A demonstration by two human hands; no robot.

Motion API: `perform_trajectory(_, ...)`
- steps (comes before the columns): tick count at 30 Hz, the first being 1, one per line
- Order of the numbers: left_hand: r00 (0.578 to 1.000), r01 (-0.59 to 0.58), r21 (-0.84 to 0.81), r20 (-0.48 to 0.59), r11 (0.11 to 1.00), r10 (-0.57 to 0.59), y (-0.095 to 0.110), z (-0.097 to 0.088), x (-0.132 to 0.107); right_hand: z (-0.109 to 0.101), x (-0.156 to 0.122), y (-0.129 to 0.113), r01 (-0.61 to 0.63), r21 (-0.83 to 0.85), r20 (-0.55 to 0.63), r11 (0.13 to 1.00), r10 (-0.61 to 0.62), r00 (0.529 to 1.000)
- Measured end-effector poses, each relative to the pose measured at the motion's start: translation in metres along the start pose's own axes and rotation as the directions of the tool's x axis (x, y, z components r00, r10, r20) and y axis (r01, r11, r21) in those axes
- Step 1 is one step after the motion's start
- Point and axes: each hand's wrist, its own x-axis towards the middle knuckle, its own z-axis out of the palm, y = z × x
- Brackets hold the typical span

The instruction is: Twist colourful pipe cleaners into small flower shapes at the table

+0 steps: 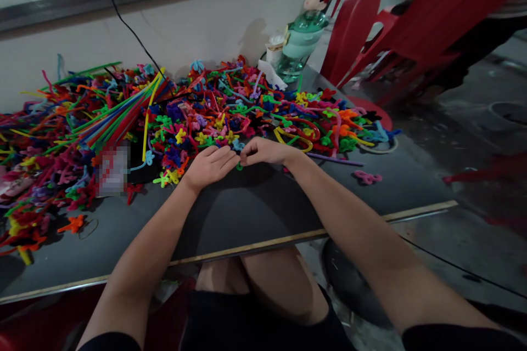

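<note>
My left hand and my right hand meet fingertip to fingertip over the dark table. Both are closed in a pinch on a small green pipe-cleaner piece, mostly hidden by the fingers. Just beyond them lies a wide heap of coloured pipe-cleaner shapes, many bent into small flowers. A bundle of straight pipe cleaners lies slanted in the heap to the left.
A pink twisted piece lies alone at the right. An orange one sits near the left front edge. A green figurine bottle stands at the back by the wall. Red plastic chairs stand to the right.
</note>
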Motion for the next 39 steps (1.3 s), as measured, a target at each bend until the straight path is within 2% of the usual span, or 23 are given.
perform_trajectory(3, 1.000, -0.015, 0.049, 0.021, 0.999, 0.014, -0.002, 0.001, 0.003, -0.001, -0.001, -0.004, -0.031, 0.037, 0.123, 0.999, 0.026, 0.992)
perform_trajectory(6, 1.000, 0.013, 0.149, 0.020, 0.989, -0.016, -0.005, 0.005, 0.005, 0.003, -0.001, -0.006, 0.023, -0.107, -0.050, 0.994, -0.029, 0.998)
perform_trajectory(8, 0.999, 0.050, 0.197, -0.008, 0.979, -0.049, -0.004, 0.009, 0.006, 0.008, 0.000, -0.005, 0.055, -0.250, -0.156, 0.967, -0.096, 0.983)
perform_trajectory(11, 0.976, 0.204, 0.157, -0.112, 0.966, -0.188, 0.000, 0.014, 0.009, 0.017, 0.001, -0.005, 0.086, -0.438, -0.254, 0.895, -0.215, 0.943)
perform_trajectory(13, 0.914, 0.372, 0.046, -0.190, 0.927, -0.357, 0.003, 0.017, 0.012, 0.022, 0.000, -0.006, 0.103, -0.535, -0.298, 0.838, -0.302, 0.905)
perform_trajectory(15, 0.801, 0.541, -0.169, -0.196, 0.824, -0.566, 0.004, 0.021, 0.014, 0.027, -0.001, -0.008, 0.108, -0.616, -0.335, 0.780, -0.383, 0.861)
perform_trajectory(16, 0.731, 0.599, -0.314, -0.162, 0.737, -0.663, 0.005, 0.023, 0.016, 0.029, -0.002, -0.009, 0.103, -0.648, -0.350, 0.754, -0.415, 0.840)
perform_trajectory(18, 0.617, 0.617, -0.587, -0.051, 0.523, -0.785, 0.004, 0.027, 0.018, 0.032, -0.003, -0.010, 0.078, -0.685, -0.383, 0.725, -0.449, 0.807)
perform_trajectory(19, 0.586, 0.595, -0.673, -0.011, 0.439, -0.810, 0.004, 0.029, 0.018, 0.032, -0.004, -0.010, 0.064, -0.686, -0.403, 0.725, -0.452, 0.795)
perform_trajectory(20, 0.573, 0.574, -0.714, 0.001, 0.401, -0.819, 0.003, 0.030, 0.018, 0.032, -0.004, -0.010, 0.058, -0.673, -0.423, 0.737, -0.448, 0.787)
perform_trajectory(21, 0.576, 0.563, -0.716, -0.019, 0.414, -0.817, 0.003, 0.030, 0.018, 0.031, -0.004, -0.009, 0.063, -0.646, -0.438, 0.761, -0.437, 0.785)
perform_trajectory(22, 0.595, 0.561, -0.686, -0.054, 0.462, -0.802, 0.003, 0.031, 0.017, 0.029, -0.003, -0.007, 0.082, -0.602, -0.447, 0.794, -0.420, 0.790)
perform_trajectory(24, 0.661, 0.551, -0.592, -0.122, 0.589, -0.741, 0.003, 0.030, 0.014, 0.024, -0.001, -0.003, 0.129, -0.453, -0.452, 0.882, -0.352, 0.820)
perform_trajectory(27, 0.769, 0.462, -0.450, -0.225, 0.764, -0.598, 0.000, 0.026, 0.009, 0.017, 0.003, 0.005, 0.112, -0.096, -0.394, 0.989, -0.141, 0.908)
perform_trajectory(30, 0.902, 0.277, -0.148, -0.302, 0.950, -0.310, -0.007, 0.020, 0.003, 0.012, 0.006, 0.009, 0.013, 0.168, -0.221, 0.986, 0.025, 0.975)
perform_trajectory(32, 0.965, 0.118, 0.079, -0.243, 0.990, -0.096, -0.010, 0.015, 0.000, 0.010, 0.007, 0.008, -0.024, 0.214, -0.127, 0.977, 0.052, 0.991)
perform_trajectory(35, 0.987, -0.021, 0.283, -0.149, 0.959, 0.065, -0.011, 0.009, -0.002, 0.006, 0.005, 0.005, -0.053, 0.222, -0.065, 0.974, 0.069, 0.995)
perform_trajectory(39, 0.984, -0.106, 0.365, -0.095, 0.925, 0.150, -0.008, 0.004, 0.000, 0.003, 0.004, 0.004, -0.066, 0.214, -0.019, 0.974, 0.072, 0.997)
